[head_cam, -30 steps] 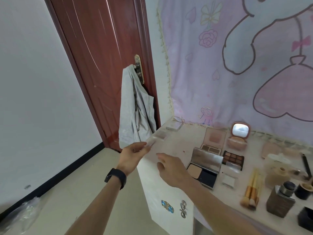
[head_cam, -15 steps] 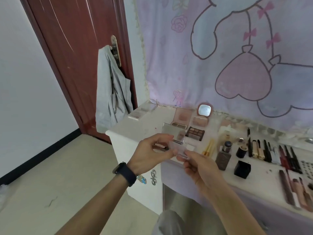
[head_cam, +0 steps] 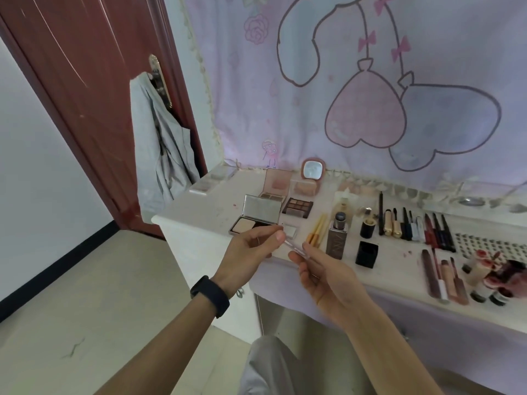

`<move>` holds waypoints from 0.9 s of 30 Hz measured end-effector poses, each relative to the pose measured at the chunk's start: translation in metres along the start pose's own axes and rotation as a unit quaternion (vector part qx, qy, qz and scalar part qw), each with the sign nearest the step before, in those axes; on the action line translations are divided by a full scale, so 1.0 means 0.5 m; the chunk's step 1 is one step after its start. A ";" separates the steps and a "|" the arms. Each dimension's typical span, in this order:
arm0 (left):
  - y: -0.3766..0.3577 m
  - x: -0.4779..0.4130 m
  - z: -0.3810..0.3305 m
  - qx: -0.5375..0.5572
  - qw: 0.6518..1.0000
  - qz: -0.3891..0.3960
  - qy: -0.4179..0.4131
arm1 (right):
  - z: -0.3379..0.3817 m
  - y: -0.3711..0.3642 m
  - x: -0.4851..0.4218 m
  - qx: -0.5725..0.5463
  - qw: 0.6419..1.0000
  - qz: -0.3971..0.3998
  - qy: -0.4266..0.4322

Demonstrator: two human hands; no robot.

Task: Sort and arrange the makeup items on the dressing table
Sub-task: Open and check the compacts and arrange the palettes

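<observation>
The left hand point(head_cam: 251, 250) and right hand point(head_cam: 323, 276) each pinch, in a fingertip grip, opposite ends of 1 thin clear plastic case point(head_cam: 293, 248) above the white desk's point(head_cam: 204, 208) front edge; it looks light, slick and brittle.

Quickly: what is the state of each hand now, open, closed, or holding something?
Left hand: pinches one end of the small clear case.
Right hand: holds the other end of the same case.
</observation>
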State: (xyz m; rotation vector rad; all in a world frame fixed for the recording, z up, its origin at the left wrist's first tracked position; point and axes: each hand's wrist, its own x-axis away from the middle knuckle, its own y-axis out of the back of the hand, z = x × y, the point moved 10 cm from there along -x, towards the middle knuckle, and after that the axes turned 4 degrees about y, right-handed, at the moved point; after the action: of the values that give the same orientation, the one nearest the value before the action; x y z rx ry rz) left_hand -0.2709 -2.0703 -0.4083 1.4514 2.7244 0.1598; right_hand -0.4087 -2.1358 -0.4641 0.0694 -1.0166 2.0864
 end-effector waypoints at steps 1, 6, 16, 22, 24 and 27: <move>-0.005 0.003 0.000 0.002 1.000 0.010 0.001 | -0.001 0.003 -0.001 -0.004 1.000 0.003 0.000; -0.019 0.015 -0.009 -0.043 0.999 0.017 -0.022 | -0.001 0.000 -0.004 -0.007 0.999 0.044 0.001; -0.030 0.036 -0.075 -0.334 0.920 0.013 -0.206 | 0.033 -0.024 -0.010 0.303 0.943 0.109 0.085; -0.015 0.033 -0.051 -0.267 0.953 0.053 -0.132 | 0.052 -0.025 -0.016 0.340 0.924 0.104 0.142; 0.001 0.026 -0.022 -0.118 0.990 0.073 -0.029 | 0.056 -0.022 -0.014 0.344 0.919 0.106 0.161; 0.004 0.026 0.012 -0.044 0.992 0.090 0.080 | 0.056 -0.027 -0.012 0.361 0.906 0.122 0.185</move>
State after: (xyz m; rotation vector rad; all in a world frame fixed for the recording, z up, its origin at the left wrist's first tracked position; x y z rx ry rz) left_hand -0.2759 -2.0583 -0.4141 1.7282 2.6607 0.4163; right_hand -0.4033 -2.1537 -0.4390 -0.0861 0.0104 2.4790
